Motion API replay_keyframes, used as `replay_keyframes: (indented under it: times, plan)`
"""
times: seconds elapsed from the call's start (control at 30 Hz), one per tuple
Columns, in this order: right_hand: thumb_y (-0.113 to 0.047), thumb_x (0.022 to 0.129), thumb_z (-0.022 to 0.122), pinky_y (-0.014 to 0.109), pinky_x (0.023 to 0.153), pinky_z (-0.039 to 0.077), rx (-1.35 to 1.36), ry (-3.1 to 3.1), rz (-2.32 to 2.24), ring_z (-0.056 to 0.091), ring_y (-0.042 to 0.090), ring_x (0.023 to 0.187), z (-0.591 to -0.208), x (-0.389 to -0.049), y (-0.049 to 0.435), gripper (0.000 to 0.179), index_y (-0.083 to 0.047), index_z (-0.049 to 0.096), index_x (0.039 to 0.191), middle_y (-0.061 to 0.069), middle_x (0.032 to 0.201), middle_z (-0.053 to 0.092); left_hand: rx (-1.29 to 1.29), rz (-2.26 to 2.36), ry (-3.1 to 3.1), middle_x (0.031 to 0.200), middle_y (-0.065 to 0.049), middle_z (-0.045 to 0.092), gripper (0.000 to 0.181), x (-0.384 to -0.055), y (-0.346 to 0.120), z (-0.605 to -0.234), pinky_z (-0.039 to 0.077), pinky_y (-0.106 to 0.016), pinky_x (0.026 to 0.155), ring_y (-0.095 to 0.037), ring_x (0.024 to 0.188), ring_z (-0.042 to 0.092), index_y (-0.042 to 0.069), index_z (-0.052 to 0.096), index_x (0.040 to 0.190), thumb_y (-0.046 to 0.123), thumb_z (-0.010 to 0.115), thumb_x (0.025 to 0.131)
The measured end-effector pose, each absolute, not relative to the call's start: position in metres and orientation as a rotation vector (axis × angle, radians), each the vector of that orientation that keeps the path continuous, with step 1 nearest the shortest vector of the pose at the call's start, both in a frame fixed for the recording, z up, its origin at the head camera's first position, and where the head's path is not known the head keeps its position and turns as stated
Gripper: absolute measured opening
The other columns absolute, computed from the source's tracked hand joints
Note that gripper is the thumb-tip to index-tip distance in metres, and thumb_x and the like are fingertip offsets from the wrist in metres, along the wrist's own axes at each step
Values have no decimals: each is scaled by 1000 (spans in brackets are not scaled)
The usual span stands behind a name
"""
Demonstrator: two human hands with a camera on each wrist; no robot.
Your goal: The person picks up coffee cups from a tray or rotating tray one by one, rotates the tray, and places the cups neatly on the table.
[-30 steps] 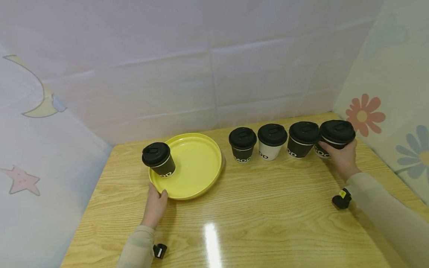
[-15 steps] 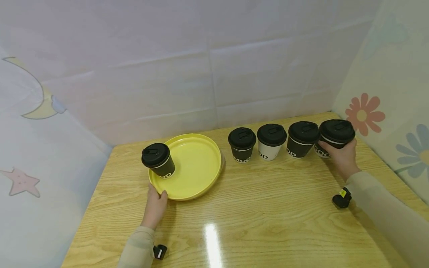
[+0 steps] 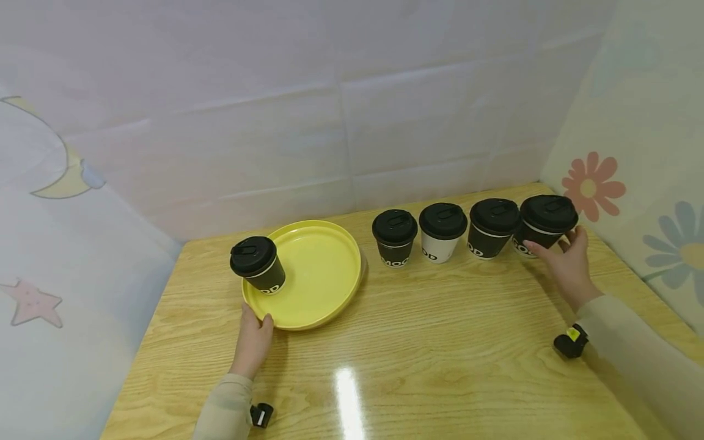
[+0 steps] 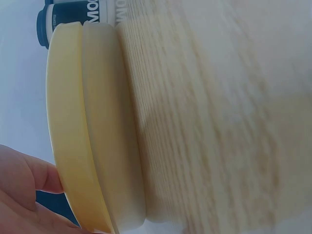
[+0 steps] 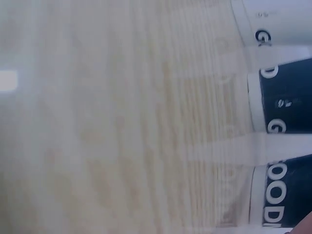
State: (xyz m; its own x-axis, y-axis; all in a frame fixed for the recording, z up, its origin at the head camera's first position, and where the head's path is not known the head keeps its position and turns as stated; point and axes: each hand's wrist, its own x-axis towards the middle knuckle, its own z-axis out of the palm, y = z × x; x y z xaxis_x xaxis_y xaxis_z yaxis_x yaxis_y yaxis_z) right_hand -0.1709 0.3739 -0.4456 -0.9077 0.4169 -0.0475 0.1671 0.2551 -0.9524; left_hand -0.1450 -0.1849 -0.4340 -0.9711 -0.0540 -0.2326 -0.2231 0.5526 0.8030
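Note:
In the head view, a round yellow tray (image 3: 324, 275) carries one black paper coffee cup (image 3: 268, 278) with a black lid, near its left side. My left hand (image 3: 254, 342) holds the tray's near-left rim; the left wrist view shows the thumb (image 4: 48, 178) against that rim. At the right end of a row of lidded cups stands a black cup (image 3: 541, 235). Around its near right side is my right hand (image 3: 569, 266), fingers loosely spread, the thumb at the cup's front. Whether the fingertips still touch it is hard to tell.
Left of that cup, the row holds another black cup (image 3: 486, 241), a white cup (image 3: 438, 244) and a smaller black cup (image 3: 395, 250), all black-lidded. A cloth-covered wall (image 3: 264, 153) rises behind the wooden table (image 3: 429, 348).
My right hand has loosened from the rightmost cup and drawn slightly back toward me, showing more of the cup. The left hand stays on the tray's rim.

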Motion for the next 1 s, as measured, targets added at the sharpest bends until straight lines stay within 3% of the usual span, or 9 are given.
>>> replay_keyframes:
  times: [0.2, 0.47, 0.6, 0.7, 0.87, 1.0]
  plan:
    - [-32, 96, 60, 53, 116, 11, -504, -2332, 1724, -7, 34, 146, -441, -154, 364, 103, -18, -27, 150, 14, 160, -18, -242, 1375, 2590, 151, -35, -20, 73, -145, -186, -435, 1, -56, 115, -46, 141, -12, -13, -23, 143, 15, 32, 103]
    - [-30, 98, 57, 35, 118, 13, -483, -2317, 1716, -7, 26, 147, -434, -129, 351, 98, -18, -25, 151, 9, 160, -19, -244, 1372, 2592, 151, -35, -20, 74, -145, -187, -436, 2, -56, 115, -46, 141, -11, -14, -23, 142, 15, 32, 103]
    - [-27, 98, 56, 20, 113, 20, -463, -2301, 1690, 0, 23, 148, -430, -119, 342, 94, -16, -20, 153, 9, 161, -11, -245, 1374, 2584, 151, -35, -21, 74, -146, -187, -436, 2, -56, 115, -46, 141, -12, -13, -23, 142, 16, 32, 103]
    - [-24, 97, 58, 11, 102, 28, -435, -2310, 1624, 14, 23, 145, -426, -112, 333, 92, -12, -13, 155, 14, 160, -1, -243, 1373, 2581, 151, -34, -21, 73, -145, -187, -436, 2, -56, 115, -46, 141, -12, -13, -23, 142, 16, 32, 103]
    - [-17, 96, 60, 8, 88, 33, -347, -2314, 1559, 28, 22, 137, -422, -104, 318, 89, -9, -5, 156, 19, 157, 10, -241, 1371, 2583, 151, -35, -21, 73, -145, -187, -436, 2, -56, 115, -46, 141, -12, -13, -23, 142, 16, 32, 103]
    - [-9, 95, 61, 9, 86, 35, -259, -2286, 1560, 33, 18, 130, -419, -101, 307, 82, -6, 6, 155, 12, 150, 22, -238, 1380, 2582, 151, -35, -21, 74, -145, -187, -436, 2, -56, 115, -46, 141, -12, -14, -23, 142, 15, 32, 103]
